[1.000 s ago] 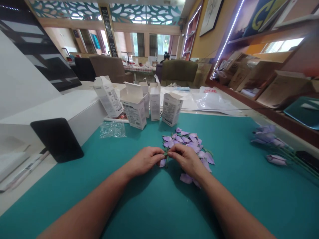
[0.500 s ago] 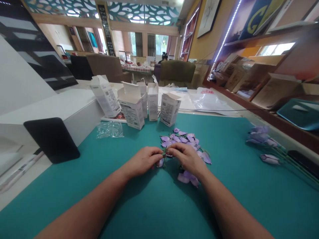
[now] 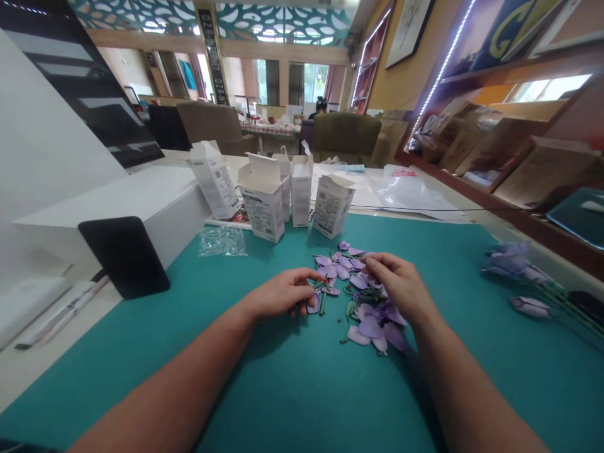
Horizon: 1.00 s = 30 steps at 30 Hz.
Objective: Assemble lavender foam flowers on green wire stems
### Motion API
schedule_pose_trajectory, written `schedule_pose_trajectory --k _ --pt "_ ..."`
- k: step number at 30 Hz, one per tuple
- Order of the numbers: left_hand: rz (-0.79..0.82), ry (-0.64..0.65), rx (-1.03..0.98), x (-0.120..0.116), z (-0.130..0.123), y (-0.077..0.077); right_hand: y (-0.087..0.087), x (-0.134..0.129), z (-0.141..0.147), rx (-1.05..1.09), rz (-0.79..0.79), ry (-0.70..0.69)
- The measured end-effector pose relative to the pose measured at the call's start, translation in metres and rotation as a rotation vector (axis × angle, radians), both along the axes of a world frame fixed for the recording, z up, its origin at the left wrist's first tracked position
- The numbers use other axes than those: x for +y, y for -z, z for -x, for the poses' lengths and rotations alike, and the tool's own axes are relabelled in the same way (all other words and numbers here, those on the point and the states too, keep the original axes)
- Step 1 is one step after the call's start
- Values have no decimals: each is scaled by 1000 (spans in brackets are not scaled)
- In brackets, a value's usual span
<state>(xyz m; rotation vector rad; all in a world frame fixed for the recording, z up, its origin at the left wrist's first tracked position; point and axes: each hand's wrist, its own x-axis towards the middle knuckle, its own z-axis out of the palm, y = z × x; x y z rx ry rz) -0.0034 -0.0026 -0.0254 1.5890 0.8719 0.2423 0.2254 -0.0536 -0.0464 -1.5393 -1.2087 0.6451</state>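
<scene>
Several loose purple artificial petals (image 3: pixel 370 326) and small green pieces lie in a pile on the teal mat (image 3: pixel 292 390). At the pile's left side, my left hand (image 3: pixel 285 292) has its thumb and index finger around a small green flower stem (image 3: pixel 323 303). Its other fingers curl under, close to a pale petal. Over the right side of the pile is my right hand (image 3: pixel 401 283), thumb and index pressed together beside a petal at the back. What lies between those fingertips is hidden.
Opened white boxes (image 3: pixel 264 207) stand behind the mat, with crumpled clear plastic (image 3: pixel 221 241) before them. A black panel (image 3: pixel 125 257) leans on a white box at left. Purple flowers with long stems (image 3: pixel 519 264) lie at right. A person (image 3: pixel 321 107) sits far back.
My hands have moved apart. The right one went rightward and back from the stem to the pile's far side, while the left stays by the stem. The view has turned slightly left.
</scene>
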Motion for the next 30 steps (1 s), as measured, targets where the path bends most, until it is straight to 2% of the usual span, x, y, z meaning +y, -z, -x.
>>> schedule_pose_trajectory --k 6,9,13,17,23,26,30 --pt "-32 0 -8 2 1 0 -9 -3 -11 -24 -11 51" --pt "-50 0 -23 4 2 2 -18 -4 -14 -56 28 14" --pt "-62 -1 -39 10 4 6 -25 -5 -25 -203 67 -26" --pt "-59 -8 -50 13 5 8 -18 -6 -32 -498 170 -51" --pt "-56 -7 -36 12 3 10 -1 -3 -26 -940 263 -302" --pt "-61 -1 -40 12 3 10 8 -1 -28 -1022 304 -306" --pt "-53 1 -33 12 3 9 15 -1 -37 -1024 342 -261"
